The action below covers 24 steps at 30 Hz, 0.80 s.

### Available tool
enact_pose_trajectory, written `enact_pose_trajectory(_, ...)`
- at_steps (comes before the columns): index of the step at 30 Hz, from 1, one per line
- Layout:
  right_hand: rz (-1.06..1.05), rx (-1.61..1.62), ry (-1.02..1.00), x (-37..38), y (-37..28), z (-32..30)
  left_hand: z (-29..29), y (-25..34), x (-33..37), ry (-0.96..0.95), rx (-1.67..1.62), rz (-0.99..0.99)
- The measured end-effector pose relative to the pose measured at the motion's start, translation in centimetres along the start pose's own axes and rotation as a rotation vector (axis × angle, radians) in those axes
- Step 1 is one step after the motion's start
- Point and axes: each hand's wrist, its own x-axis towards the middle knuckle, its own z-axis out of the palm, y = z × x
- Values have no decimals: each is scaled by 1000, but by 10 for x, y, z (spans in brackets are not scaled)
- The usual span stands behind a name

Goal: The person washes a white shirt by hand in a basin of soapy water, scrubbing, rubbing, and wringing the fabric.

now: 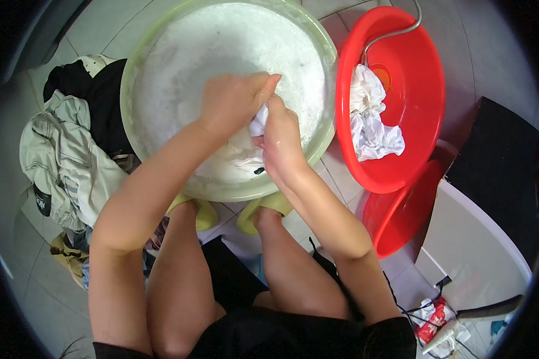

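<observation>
Over a wide pale-green basin (126,113) of white, sudsy water, my two hands are closed close together. Between them shows a piece of white wet cloth (258,122), bunched small. My left hand (233,100) is curled in a fist at its upper side, while my right hand (282,134) wraps round it from the right. More white fabric (242,160) with a small dark patch hangs below the hands and lies in the suds. What kind of garment it is cannot be made out. Foam hides whatever is deeper in the basin.
Right of the basin stands a red tub (422,102) holding crumpled white clothes (374,134) and a metal hose (395,33). A second red basin (395,230) sits below it. Piled at left are pale-green clothes (72,158) and black clothes (108,99). Cables (410,311) lie at lower right.
</observation>
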Motion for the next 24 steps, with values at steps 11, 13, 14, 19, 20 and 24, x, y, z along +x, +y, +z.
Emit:
enact_pose_trajectory(11,56,-67,0,1,-1,-10,3,7,-1,90,-81,126)
enact_pose_trajectory(13,53,-79,24,1,-6,-13,-2,-4,6,-177,-269,-193)
enact_pose_trajectory(14,54,-90,46,3,-9,-14,-5,-7,6,-179,-272,-190)
enact_pose_trajectory(19,-27,-117,-12,21,-34,-62,-32,-38,1,-351,-204,-11)
enact_pose_trajectory(20,-44,-179,41,21,-40,-66,-37,-45,-3,-353,-203,-15)
enact_pose_trajectory(24,-180,33,79,37,-37,-79,-44,-52,-3,-293,-501,-166)
